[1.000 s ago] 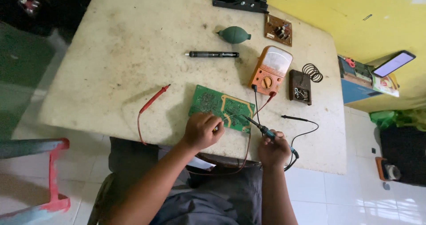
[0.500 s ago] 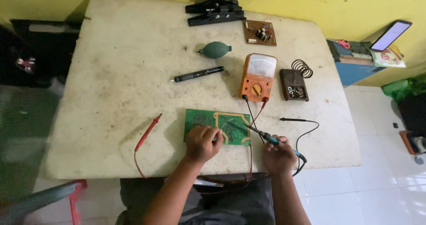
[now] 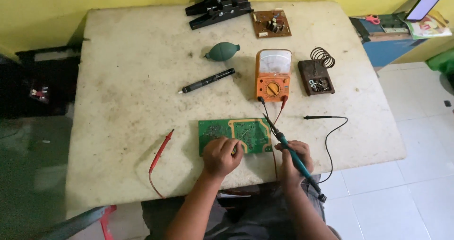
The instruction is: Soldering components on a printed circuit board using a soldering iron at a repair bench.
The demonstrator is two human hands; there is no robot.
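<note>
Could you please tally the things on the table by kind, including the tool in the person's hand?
Circuit boards: 2 (green board, brown board)
Meters: 1 (orange multimeter)
Test probes: 2 (red probe, black probe)
Soldering irons: 1 (soldering iron, in right hand)
Green blower bulbs: 1
Black pens: 1
Spring stands: 1
Black clamps: 1
Total: 10

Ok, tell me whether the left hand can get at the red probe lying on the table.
Probably yes. The red probe lies on bare table to the left of the left hand, with nothing between them, though that hand rests on the green circuit board.
</note>
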